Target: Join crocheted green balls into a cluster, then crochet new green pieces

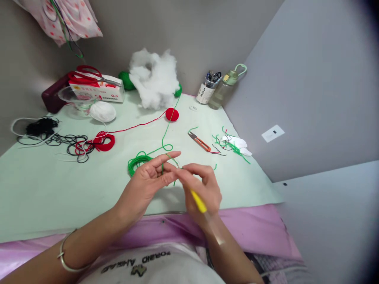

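Observation:
My left hand (151, 175) is raised over the table's near edge, index finger stretched out, with a strand of green yarn (164, 145) looped over the fingers and pinched by the thumb. My right hand (201, 188) meets it fingertip to fingertip and grips a yellow-handled crochet hook (198, 201), whose tip is hidden at the yarn. The strand runs back past a loose green yarn coil (136, 161) toward the green ball (127, 80) at the wall.
On the pale green table (44, 185) lie orange thread snips (199, 141), yarn scraps (232, 145), a red crocheted disc (172, 114), red and black yarn tangles (89, 144), a white ball (103, 111), stuffing (154, 81), a box with red scissors (94, 85), a jar (207, 90) and bottle (223, 88).

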Tool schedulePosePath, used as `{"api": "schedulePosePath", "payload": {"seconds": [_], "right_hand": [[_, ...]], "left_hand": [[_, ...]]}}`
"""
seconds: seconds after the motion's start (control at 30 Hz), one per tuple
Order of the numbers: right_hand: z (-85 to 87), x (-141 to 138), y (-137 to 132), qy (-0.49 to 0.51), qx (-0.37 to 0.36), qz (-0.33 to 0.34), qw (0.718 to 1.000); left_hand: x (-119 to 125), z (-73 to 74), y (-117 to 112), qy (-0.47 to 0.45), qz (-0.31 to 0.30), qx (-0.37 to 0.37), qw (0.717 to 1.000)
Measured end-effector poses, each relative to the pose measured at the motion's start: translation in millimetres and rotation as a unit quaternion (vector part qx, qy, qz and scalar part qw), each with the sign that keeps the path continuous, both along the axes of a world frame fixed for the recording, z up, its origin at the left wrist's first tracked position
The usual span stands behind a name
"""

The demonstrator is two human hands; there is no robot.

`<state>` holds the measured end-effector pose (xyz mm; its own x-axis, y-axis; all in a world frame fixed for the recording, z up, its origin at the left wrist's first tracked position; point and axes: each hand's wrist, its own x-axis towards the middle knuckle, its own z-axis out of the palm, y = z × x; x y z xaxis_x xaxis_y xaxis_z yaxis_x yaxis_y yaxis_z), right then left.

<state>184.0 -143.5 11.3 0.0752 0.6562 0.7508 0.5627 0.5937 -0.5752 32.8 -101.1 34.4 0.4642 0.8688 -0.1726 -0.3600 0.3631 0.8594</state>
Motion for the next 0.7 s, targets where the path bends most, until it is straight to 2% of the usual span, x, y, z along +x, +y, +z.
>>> {"api": "schedulePosePath", "payload": {"seconds": [0.07, 0.1, 0.17, 0.23, 0.3, 0.33, 0.43, 0.6, 0.7], "right_hand": [[-1.7, 0, -1, -0.041, 0.038, -0.014, 0.998], [-0.6, 2, 0, -0.021, 0.032, -0.004, 0.999], [4.6, 6, 2, 0.086, -0.012, 0.027, 0.996], [10.8, 10, 5, 0.224, -0.063, 0.068, 0.97], [14.8, 11, 7, 0.303, -0.106, 0.116, 0.94], [15.6, 11, 8, 0.309, -0.12, 0.135, 0.934], [14.1, 8, 8, 0.268, -0.136, 0.154, 0.941], [14.3, 11, 6, 0.284, -0.157, 0.166, 0.931], [17.5, 12, 0, 0.17, -0.111, 0.109, 0.973]], "left_hand": [[-1, -1.5, 2, -0.022, -0.03, -0.038, 0.999], [-2, -2.2, 3, -0.034, -0.047, -0.059, 0.997], [-5, -2.9, 8, -0.057, -0.068, -0.088, 0.992], [-7, -2.5, 10, -0.066, -0.065, -0.087, 0.992], [-7, -1.5, 11, -0.057, -0.055, -0.066, 0.995], [-6, -1.0, 10, -0.047, -0.052, -0.052, 0.996], [-4, -0.8, 7, -0.017, -0.048, -0.018, 0.999], [-8, -0.4, 7, 0.005, -0.064, -0.018, 0.998], [-9, 2.6, 7, 0.012, -0.043, -0.01, 0.999]]}}
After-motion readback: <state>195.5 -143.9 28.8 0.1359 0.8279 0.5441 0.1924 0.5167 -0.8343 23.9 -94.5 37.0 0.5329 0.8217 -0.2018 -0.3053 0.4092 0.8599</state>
